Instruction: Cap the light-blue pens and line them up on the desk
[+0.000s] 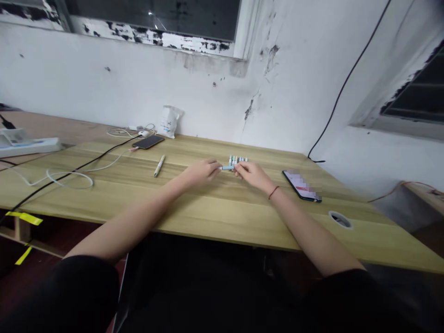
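My left hand and my right hand meet at the middle of the wooden table. Between them lies a light blue marker, and the fingertips of both hands pinch it. Just beyond the fingers, a tight row of several small pale markers with coloured bands rests on the tabletop. The hands partly hide the near side of that row.
A cream pen and a black phone lie left of my hands. A second phone lies to the right. Cables, a power strip and a white bag sit at the left and back, against a wall.
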`<state>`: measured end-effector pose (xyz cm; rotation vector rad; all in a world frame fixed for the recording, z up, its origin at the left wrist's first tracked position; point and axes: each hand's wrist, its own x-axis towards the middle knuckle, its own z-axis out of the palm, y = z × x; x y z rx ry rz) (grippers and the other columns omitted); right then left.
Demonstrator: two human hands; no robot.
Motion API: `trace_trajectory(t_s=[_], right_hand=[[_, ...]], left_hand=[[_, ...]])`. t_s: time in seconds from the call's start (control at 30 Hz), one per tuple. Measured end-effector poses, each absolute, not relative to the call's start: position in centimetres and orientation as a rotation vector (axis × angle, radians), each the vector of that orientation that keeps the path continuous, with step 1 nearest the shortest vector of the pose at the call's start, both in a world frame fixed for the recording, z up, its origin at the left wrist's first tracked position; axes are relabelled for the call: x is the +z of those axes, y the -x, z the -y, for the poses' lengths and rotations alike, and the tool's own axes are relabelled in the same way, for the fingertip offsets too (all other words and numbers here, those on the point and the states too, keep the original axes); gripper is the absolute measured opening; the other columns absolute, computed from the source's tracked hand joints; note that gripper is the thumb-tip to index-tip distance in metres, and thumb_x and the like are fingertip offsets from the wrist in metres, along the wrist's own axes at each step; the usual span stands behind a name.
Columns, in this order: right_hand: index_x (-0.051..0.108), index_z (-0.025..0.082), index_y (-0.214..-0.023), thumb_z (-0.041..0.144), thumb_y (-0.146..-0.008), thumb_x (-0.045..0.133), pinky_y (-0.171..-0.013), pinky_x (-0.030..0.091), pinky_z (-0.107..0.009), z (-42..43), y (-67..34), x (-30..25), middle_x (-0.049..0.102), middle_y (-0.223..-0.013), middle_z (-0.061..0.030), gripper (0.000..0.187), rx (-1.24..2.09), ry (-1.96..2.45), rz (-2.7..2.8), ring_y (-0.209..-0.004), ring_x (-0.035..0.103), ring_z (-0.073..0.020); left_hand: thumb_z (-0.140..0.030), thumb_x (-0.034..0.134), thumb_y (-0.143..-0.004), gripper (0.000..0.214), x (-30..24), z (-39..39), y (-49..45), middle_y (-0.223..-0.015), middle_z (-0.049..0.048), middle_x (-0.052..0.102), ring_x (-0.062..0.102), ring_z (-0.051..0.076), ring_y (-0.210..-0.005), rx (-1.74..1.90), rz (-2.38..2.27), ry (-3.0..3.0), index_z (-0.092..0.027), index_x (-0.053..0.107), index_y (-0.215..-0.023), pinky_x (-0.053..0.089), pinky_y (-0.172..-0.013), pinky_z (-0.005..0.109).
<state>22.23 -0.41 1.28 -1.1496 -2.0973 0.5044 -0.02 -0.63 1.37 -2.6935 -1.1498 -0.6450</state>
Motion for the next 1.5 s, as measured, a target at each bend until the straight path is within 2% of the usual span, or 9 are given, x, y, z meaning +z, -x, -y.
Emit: trace_trajectory(t_s=[0.17,0.3,0.47,0.63,0.83,0.97,1.13,1.27,1.5], right_hand=[[0.062,0.017,-0.085,0.041,-0.080,0.056,-0.063,0.048,-0.029,-0.25,-22.32,0.76,0.065,-0.079,-0.0061,0.026,0.652,1.052,1.991,-0.067,0.057,-0.0154],[0.061,0.018,-0.096,0.041,-0.076,0.062,-0.063,0.050,-0.029,-0.45,-22.43,0.60,0.065,-0.091,-0.0076,0.030,0.711,1.004,1.966,-0.072,0.059,-0.0158],[0.061,0.016,-0.078,0.052,-0.086,0.046,-0.057,0.045,-0.027,-0.40,-22.50,0.78,0.064,-0.077,-0.0057,0.039,0.680,1.100,1.995,-0.057,0.054,-0.0115],[0.057,0.016,-0.066,0.050,-0.086,0.045,-0.057,0.043,-0.025,-0.28,-22.54,0.88,0.061,-0.065,-0.0043,0.041,0.623,1.118,2.044,-0.058,0.053,-0.0123],[0.060,0.017,-0.083,0.041,-0.079,0.057,-0.068,0.046,-0.030,-0.35,-22.46,0.75,0.064,-0.084,-0.0056,0.024,0.555,1.010,2.014,-0.071,0.057,-0.0153],[0.059,0.018,-0.093,0.043,-0.078,0.058,-0.066,0.048,-0.029,-0.31,-22.33,0.80,0.063,-0.098,-0.0073,0.029,0.639,1.012,1.990,-0.072,0.057,-0.0141],[0.057,0.016,-0.072,0.056,-0.085,0.042,-0.056,0.042,-0.026,0.12,-22.28,1.12,0.060,-0.071,-0.0044,0.045,0.712,1.148,2.045,-0.058,0.051,-0.0119],[0.054,0.016,-0.065,0.055,-0.085,0.043,-0.055,0.039,-0.025,0.07,-22.48,1.12,0.057,-0.065,-0.0031,0.045,0.678,1.148,2.107,-0.057,0.049,-0.0115],[0.058,0.017,-0.080,0.046,-0.082,0.052,-0.057,0.040,-0.026,-0.18,-22.52,0.78,0.057,-0.067,-0.0016,0.030,0.720,1.052,2.109,-0.061,0.051,-0.0131]], left_hand=[[-0.032,0.032,-0.093,0.038,1.15,1.02,-0.20,-0.100,0.0077,0.065,0.060,0.020,-0.087,-0.775,1.157,2.822,-0.020,0.054,-0.121,0.045,-0.078,0.030],[-0.032,0.028,-0.093,0.040,1.18,1.22,-0.28,-0.085,0.0027,0.065,0.059,0.017,-0.075,-0.757,1.249,2.912,-0.022,0.046,-0.128,0.044,-0.071,0.028],[-0.032,0.029,-0.093,0.037,1.31,1.26,-0.30,-0.083,0.0024,0.064,0.057,0.016,-0.072,-0.798,1.239,2.944,-0.021,0.049,-0.123,0.043,-0.069,0.027],[-0.043,0.047,-0.087,0.036,1.08,1.31,-0.38,-0.086,0.0034,0.064,0.057,0.016,-0.073,-0.858,1.182,2.958,-0.022,0.054,-0.115,0.042,-0.070,0.026],[-0.045,0.042,-0.088,0.034,0.85,0.99,-0.24,-0.084,0.0023,0.065,0.058,0.016,-0.072,-0.884,1.289,2.922,-0.022,0.057,-0.109,0.041,-0.067,0.026],[-0.045,0.036,-0.090,0.038,0.93,0.90,-0.29,-0.089,0.0037,0.067,0.058,0.016,-0.075,-0.916,1.295,2.941,-0.020,0.062,-0.101,0.041,-0.068,0.027],[-0.040,0.038,-0.089,0.035,1.27,1.09,-0.65,-0.083,0.0034,0.065,0.055,0.015,-0.072,-0.922,1.205,3.018,-0.017,0.065,-0.091,0.041,-0.068,0.026],[-0.042,0.038,-0.089,0.038,1.36,1.30,-0.82,-0.078,0.0034,0.063,0.054,0.014,-0.067,-0.932,1.247,3.094,-0.015,0.064,-0.083,0.041,-0.064,0.026],[-0.051,0.037,-0.088,0.043,0.69,1.07,-0.49,-0.065,-0.0031,0.055,0.050,0.010,-0.047,-0.960,1.501,3.321,-0.021,0.055,-0.113,0.042,-0.050,0.023]])
